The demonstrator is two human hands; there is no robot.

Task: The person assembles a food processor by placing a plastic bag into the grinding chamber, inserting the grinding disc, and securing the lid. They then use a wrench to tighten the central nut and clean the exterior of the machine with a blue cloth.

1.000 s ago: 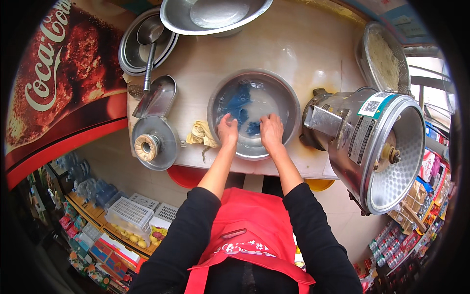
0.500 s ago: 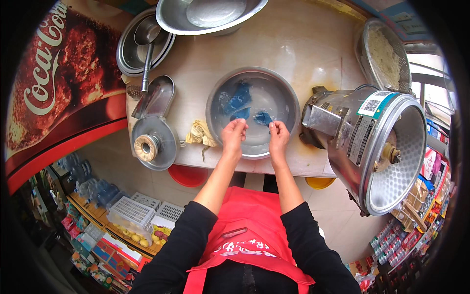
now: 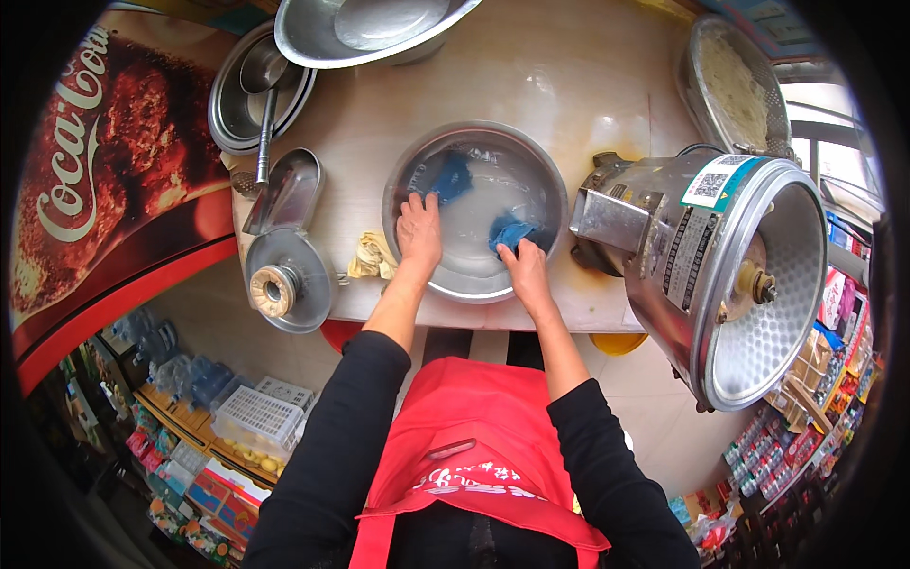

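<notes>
A round metal basin (image 3: 393, 261) with cloudy water in it stands at the table's front. Wet blue cloth shows in two patches, a left one (image 3: 455, 178) and a right one (image 3: 510, 230); I cannot tell whether they are one piece. My left hand (image 3: 419, 232) reaches over the basin's left rim, its fingers curled down at the lower corner of the left patch and closed on it, fingertips partly hidden. Thumb and fingers of my right hand (image 3: 527, 270) pinch the right patch near the front wall.
A large metal machine with a drum (image 3: 687, 247) stands close on the right. Beside the basin's left lie a crumpled yellowish cloth (image 3: 372, 256), a metal scoop (image 3: 294, 190) and a metal disc (image 3: 318, 275). Behind are a large bowl (image 3: 379, 52), a ladle (image 3: 267, 123) and a colander (image 3: 735, 90).
My left hand has moved left and up to the basin's left side. My right hand has gone lower, bunching its cloth patch. The whole view has shifted slightly.
</notes>
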